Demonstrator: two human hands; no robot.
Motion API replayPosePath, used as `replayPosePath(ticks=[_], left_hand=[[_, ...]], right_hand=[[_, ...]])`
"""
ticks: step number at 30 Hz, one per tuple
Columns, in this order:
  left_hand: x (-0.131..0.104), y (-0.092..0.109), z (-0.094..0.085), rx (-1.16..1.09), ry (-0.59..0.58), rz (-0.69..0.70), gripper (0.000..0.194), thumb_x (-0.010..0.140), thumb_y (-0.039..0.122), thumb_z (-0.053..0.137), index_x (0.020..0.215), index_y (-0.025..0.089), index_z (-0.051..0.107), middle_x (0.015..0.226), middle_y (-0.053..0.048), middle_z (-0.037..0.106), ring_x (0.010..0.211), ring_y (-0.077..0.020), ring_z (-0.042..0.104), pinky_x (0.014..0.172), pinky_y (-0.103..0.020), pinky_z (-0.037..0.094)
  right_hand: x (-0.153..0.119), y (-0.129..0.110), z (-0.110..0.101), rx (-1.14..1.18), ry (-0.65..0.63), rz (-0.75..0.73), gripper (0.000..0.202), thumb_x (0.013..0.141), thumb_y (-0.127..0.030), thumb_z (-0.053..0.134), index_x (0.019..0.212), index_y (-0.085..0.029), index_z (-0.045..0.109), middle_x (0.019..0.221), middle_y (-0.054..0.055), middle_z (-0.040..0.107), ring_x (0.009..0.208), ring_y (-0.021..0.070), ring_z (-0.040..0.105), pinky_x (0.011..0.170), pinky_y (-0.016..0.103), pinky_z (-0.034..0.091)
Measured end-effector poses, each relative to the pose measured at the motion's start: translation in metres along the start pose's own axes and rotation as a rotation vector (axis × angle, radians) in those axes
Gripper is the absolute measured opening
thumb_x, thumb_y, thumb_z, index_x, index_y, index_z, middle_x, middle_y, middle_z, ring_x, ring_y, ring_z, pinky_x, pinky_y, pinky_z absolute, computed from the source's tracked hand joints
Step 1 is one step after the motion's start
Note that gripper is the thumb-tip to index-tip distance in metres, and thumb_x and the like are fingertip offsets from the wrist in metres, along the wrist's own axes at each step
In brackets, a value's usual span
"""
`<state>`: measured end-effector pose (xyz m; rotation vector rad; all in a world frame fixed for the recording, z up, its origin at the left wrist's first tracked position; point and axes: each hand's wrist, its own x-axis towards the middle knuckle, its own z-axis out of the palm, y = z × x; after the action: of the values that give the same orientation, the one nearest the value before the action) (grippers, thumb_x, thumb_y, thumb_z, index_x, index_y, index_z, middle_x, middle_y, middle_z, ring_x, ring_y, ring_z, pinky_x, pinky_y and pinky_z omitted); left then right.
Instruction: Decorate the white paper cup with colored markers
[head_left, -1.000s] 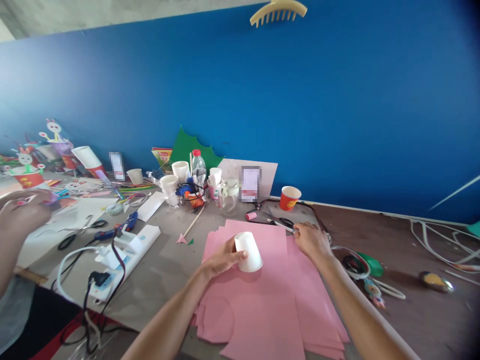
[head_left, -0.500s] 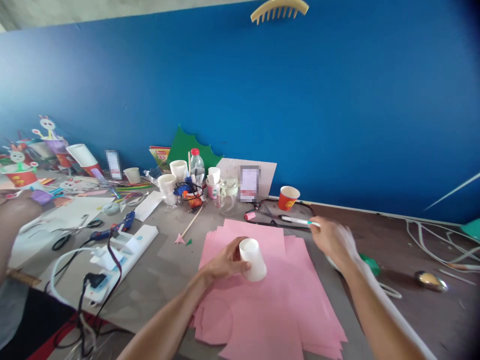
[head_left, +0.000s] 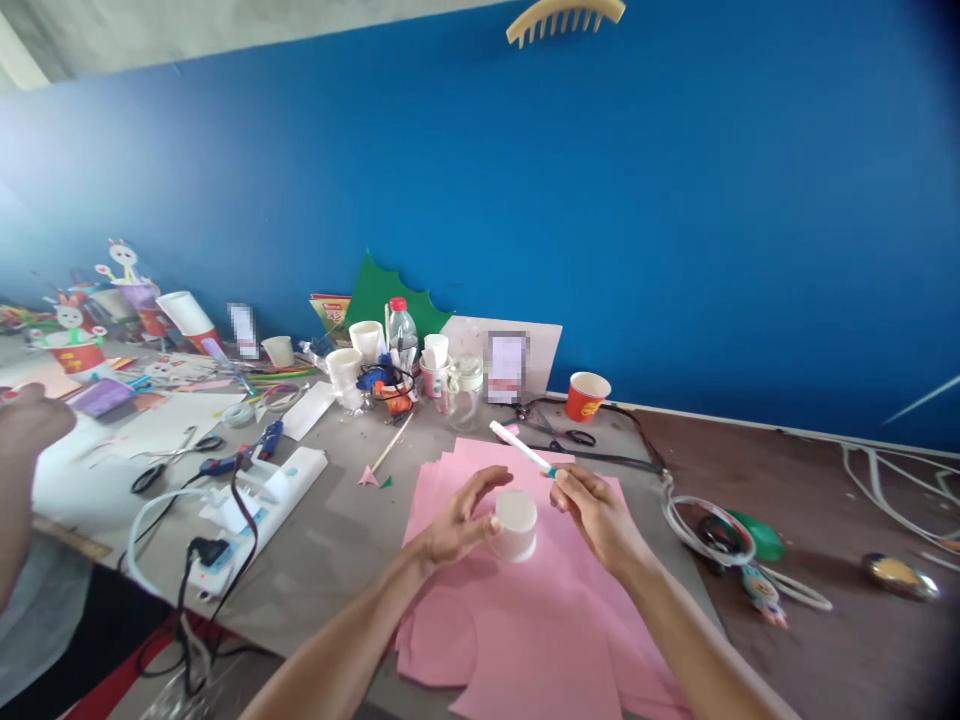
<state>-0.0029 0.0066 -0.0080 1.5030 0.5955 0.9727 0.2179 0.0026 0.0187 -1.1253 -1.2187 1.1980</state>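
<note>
White cup [head_left: 516,528], bottom-up on pink paper [head_left: 540,640]. Left of the white cup, left hand [head_left: 459,525] with spread fingers, thumb against or just beside it; right of it, right hand [head_left: 600,512] with white marker [head_left: 521,446] pinched in the fingers. Beyond it, clear jar [head_left: 465,400].

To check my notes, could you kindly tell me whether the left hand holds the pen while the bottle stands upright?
Not quite: in the head view, the right hand holds the pen, not the left hand. The bottle does stand upright.
</note>
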Motion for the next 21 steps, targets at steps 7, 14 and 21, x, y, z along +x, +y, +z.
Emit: replayPosePath(ticks=[7, 14, 21], left_hand=[[0.003, 0.004, -0.004, -0.033, 0.306, 0.041, 0.054, 0.081, 0.054, 0.068, 0.122, 0.021, 0.060, 0.103, -0.007, 0.060, 0.090, -0.0190, 0.058, 0.084, -0.030, 0.045], [0.007, 0.000, -0.005, 0.085, 0.424, -0.081, 0.032, 0.077, 0.045, 0.072, 0.093, 0.017, 0.069, 0.076, -0.002, 0.064, 0.069, -0.0142, 0.058, 0.066, -0.025, 0.045], [0.010, 0.005, -0.005, 0.054, 0.475, -0.084, 0.034, 0.076, 0.047, 0.071, 0.087, 0.016, 0.066, 0.064, 0.001, 0.063, 0.061, -0.0141, 0.059, 0.063, -0.026, 0.046]], right_hand=[[-0.005, 0.011, 0.004, -0.220, -0.016, -0.079, 0.029, 0.078, -0.043, 0.062, 0.091, -0.019, 0.074, 0.076, 0.003, 0.062, 0.067, 0.0172, 0.053, 0.063, 0.029, 0.042], [-0.003, 0.024, 0.008, -0.169, -0.022, -0.100, 0.038, 0.081, -0.050, 0.061, 0.100, -0.018, 0.072, 0.079, 0.005, 0.065, 0.070, 0.0175, 0.056, 0.067, 0.030, 0.047], [-0.001, 0.025, 0.008, 0.049, -0.008, 0.059, 0.039, 0.073, -0.053, 0.070, 0.086, -0.016, 0.069, 0.057, -0.001, 0.057, 0.055, 0.0131, 0.048, 0.054, 0.026, 0.039]])
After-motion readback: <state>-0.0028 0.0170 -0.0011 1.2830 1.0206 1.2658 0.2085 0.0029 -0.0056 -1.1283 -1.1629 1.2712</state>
